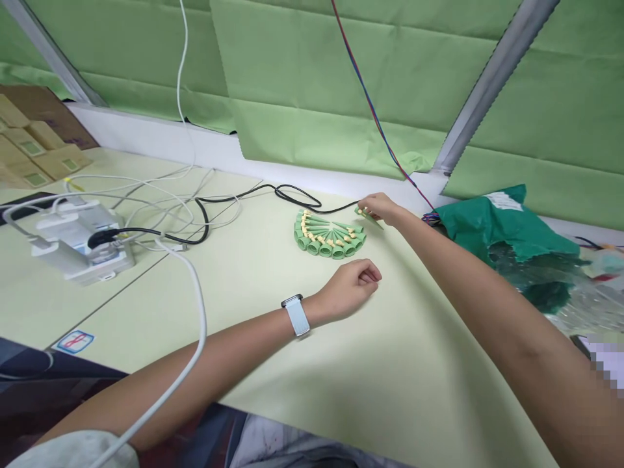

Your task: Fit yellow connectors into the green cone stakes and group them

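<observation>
Several green cone-shaped pieces with cream-coloured bits (338, 250) lie fanned out in a half circle on the pale table (390, 364), their wide ends toward me. Just right of the fan, my right hand (381, 208) pinches one more green piece (374, 221), its thin end pointing down to the right. My left hand (353, 286) rests on the table in front of the fan, fingers curled together; nothing shows between them. A watch with a pale blue band (297, 315) is on my left wrist.
At the left stands a power strip (110, 260) with white adapters and tangled cables; a black cable (297, 195) runs behind the fan. Small cardboard boxes (34, 153) are stacked at the far left. A green plastic bag (511, 224) and clear plastic (585, 296) lie at the right.
</observation>
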